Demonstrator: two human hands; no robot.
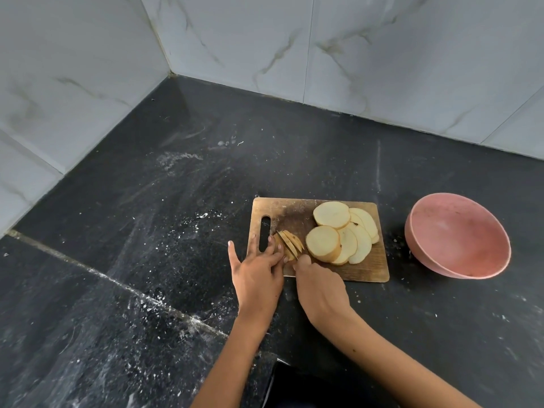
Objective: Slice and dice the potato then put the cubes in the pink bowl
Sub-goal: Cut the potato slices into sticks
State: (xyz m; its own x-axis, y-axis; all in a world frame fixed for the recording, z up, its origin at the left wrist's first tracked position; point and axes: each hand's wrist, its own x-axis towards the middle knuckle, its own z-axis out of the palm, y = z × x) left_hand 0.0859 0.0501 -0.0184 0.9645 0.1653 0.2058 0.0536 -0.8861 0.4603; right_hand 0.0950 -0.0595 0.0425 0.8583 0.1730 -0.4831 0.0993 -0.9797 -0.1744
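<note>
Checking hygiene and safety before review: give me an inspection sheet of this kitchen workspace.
Surface: black counter, dusted with white specks and smears.
Job's things: wooden cutting board holds round potato slices; potato end under the knife; pink bowl right of the board, empty.
Clutter: nothing seen.
Grippers: left hand steadies the potato end; right hand grips the knife.
Cables: nothing seen.
Surroundings: white marbled wall tiles meet in a corner.
</note>
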